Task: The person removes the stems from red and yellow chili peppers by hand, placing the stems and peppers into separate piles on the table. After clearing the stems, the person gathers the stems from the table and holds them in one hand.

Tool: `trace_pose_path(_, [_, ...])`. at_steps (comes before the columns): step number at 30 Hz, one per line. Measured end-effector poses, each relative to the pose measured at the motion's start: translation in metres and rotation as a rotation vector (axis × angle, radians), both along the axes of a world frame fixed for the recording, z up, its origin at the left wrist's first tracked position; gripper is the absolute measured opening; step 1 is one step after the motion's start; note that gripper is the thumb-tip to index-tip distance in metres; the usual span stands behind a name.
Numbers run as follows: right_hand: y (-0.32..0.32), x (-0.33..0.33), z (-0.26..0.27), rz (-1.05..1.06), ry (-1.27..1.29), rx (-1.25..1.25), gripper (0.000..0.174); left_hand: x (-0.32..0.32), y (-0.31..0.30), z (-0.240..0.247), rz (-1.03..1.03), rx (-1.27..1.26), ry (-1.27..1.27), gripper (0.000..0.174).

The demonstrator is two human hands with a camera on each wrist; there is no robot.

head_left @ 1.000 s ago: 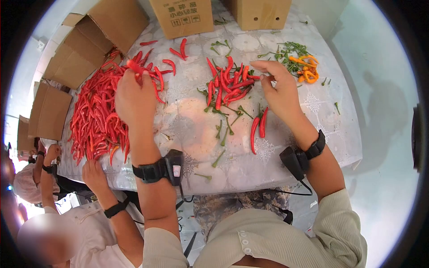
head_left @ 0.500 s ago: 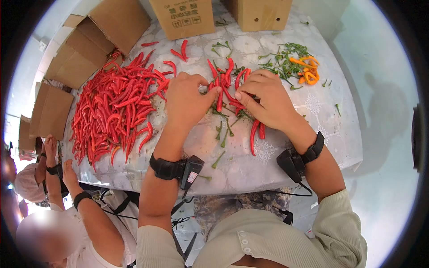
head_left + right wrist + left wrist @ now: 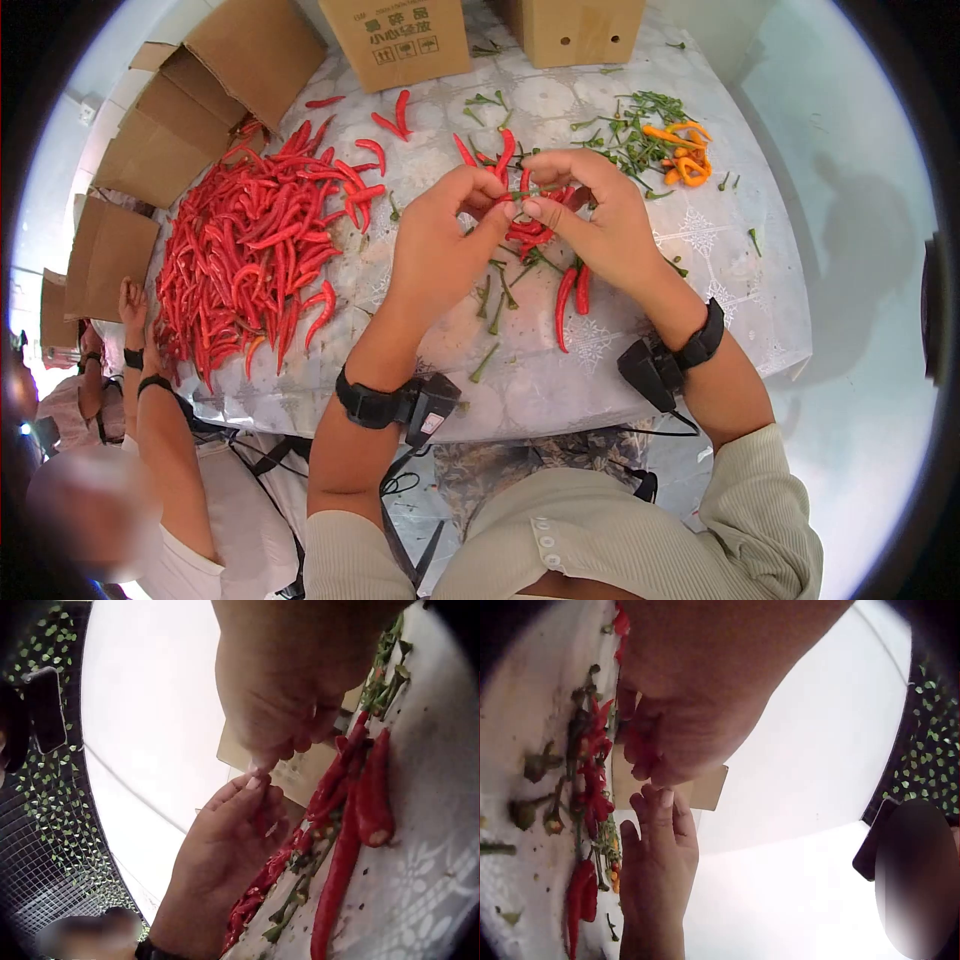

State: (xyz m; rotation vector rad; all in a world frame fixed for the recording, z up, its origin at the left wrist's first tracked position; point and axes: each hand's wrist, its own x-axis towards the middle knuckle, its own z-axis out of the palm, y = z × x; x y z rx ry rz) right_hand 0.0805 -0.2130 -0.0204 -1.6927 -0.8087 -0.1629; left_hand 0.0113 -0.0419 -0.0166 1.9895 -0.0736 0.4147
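Observation:
Over the small group of red chili peppers (image 3: 530, 235), my two hands meet with their fingertips close together. My left hand (image 3: 440, 235) holds a red chili pepper (image 3: 260, 823), mostly covered by the curled fingers. The thumb and forefinger of my right hand (image 3: 622, 225) pinch at the green stem (image 3: 519, 195) of that pepper. Two loose red chilies (image 3: 565, 308) lie just below my right hand, and cut-off green stems (image 3: 497, 305) are scattered below the group.
A large heap of red chilies (image 3: 250, 250) covers the table's left side. Green stems (image 3: 655, 110) and orange chilies (image 3: 690, 165) lie at the far right. Cardboard boxes (image 3: 400, 45) stand along the back and left. Another person's hand (image 3: 132, 303) is beside the heap.
My left hand has come from the heap, rightward to the middle, with a red chili. My right hand has met it there, fingertips together. The other person's hand has shifted left.

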Motion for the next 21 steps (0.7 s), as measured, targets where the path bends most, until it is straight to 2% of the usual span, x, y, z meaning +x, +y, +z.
trace_pose_path(3, [-0.006,0.007,-0.004,0.066,-0.092,-0.12,0.023,-0.001,-0.006,0.003,-0.033,-0.042,0.019,0.014])
trace_pose_path(6, [-0.006,0.001,0.005,0.052,-0.075,-0.115,0.018,-0.002,-0.003,0.002,-0.06,-0.064,0.061,0.014])
trace_pose_path(9, [-0.006,0.001,0.005,0.082,-0.022,-0.16,0.015,-0.001,-0.003,0.0,-0.067,0.059,-0.009,0.014])
trace_pose_path(15, [-0.007,0.001,0.004,0.074,-0.02,-0.179,0.012,-0.001,-0.001,-0.003,-0.156,-0.038,0.045,0.014])
trace_pose_path(21, [-0.015,0.007,0.005,0.221,0.232,-0.129,0.013,-0.001,-0.002,-0.006,-0.268,-0.262,0.082,0.012])
